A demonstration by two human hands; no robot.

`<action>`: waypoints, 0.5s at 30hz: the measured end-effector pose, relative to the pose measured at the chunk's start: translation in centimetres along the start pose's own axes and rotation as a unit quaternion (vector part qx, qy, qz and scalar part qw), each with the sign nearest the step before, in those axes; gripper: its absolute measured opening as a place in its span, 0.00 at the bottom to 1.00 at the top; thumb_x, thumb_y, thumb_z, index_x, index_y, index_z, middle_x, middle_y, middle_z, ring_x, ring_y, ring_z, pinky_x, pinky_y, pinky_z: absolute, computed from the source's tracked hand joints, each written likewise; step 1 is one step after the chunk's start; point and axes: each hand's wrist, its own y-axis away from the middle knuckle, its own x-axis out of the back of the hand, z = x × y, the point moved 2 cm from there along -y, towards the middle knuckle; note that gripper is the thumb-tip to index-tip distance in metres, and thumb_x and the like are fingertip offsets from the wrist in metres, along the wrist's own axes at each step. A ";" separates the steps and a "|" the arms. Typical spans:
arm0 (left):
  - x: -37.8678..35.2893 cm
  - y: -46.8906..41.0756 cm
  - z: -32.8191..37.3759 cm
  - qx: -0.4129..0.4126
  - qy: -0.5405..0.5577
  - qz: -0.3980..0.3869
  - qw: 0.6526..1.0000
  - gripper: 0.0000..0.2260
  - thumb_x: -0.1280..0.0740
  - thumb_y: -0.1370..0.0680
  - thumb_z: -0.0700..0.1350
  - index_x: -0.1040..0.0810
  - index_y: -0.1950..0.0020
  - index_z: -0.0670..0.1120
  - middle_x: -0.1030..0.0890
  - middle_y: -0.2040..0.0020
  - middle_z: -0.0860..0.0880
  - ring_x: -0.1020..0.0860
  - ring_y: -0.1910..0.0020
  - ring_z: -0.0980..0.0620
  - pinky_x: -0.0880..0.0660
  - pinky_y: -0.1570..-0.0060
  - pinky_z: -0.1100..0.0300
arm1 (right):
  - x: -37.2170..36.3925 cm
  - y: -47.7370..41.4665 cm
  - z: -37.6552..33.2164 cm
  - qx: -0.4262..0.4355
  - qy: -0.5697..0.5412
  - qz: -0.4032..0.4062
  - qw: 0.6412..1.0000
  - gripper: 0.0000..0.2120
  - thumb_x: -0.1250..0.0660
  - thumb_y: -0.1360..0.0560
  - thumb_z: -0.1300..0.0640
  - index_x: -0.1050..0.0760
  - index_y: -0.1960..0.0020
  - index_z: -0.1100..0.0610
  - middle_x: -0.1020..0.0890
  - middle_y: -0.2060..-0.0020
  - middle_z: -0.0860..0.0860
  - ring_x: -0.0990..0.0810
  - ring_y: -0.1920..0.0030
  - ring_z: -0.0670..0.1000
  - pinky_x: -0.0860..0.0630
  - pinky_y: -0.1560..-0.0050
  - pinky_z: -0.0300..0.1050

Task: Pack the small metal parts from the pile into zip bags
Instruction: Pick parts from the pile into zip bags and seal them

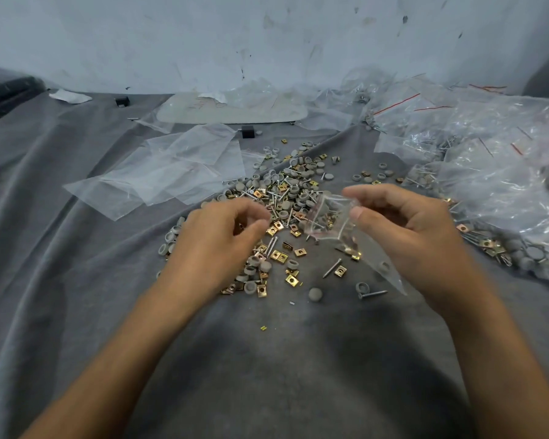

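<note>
Over the pile, the right hand is pinching a zip bag open. The left hand is curling its grip; on what, I cannot tell. Next job, I think: dropping parts inside.

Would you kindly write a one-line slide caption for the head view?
Right hand pinches a clear zip bag above the pile of small parts; left hand hovers curled beside it.

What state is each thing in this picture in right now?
small bag: held up, some parts inside.
right hand: pinches the small bag.
left hand: fingers curled over the pile; holding unclear.
pile: loose, spread on the cloth.
empty bags: lying flat, left of pile.
filled bags: heaped at right.
</note>
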 end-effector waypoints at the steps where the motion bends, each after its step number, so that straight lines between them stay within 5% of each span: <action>1: -0.3 0.1 -0.2 -0.004 -0.046 -0.029 0.999 0.03 0.30 0.21 0.51 0.18 0.51 0.60 0.19 0.60 0.62 0.22 0.60 0.65 0.28 0.61 0.64 | 0.1 -0.1 0.0 0.002 -0.005 0.012 1.000 0.12 0.29 0.22 0.63 0.16 0.46 0.46 0.14 0.56 0.48 0.18 0.59 0.42 0.22 0.56 0.34; 6: -3.2 0.5 -0.7 -0.095 -0.233 -0.140 0.958 0.14 0.37 0.18 0.52 0.23 0.32 0.58 0.22 0.42 0.54 0.27 0.40 0.51 0.31 0.39 0.54 | 0.3 0.0 -0.1 0.008 -0.005 0.026 1.000 0.13 0.28 0.22 0.63 0.16 0.46 0.46 0.14 0.55 0.49 0.18 0.59 0.41 0.22 0.57 0.33; 15: -4.5 0.8 -0.9 -0.112 -0.312 -0.113 0.937 0.16 0.44 0.16 0.54 0.25 0.31 0.55 0.26 0.37 0.53 0.31 0.39 0.49 0.32 0.37 0.54 | 0.3 0.0 0.3 0.003 -0.002 0.010 1.000 0.12 0.28 0.22 0.61 0.15 0.47 0.45 0.14 0.57 0.44 0.19 0.59 0.41 0.24 0.57 0.32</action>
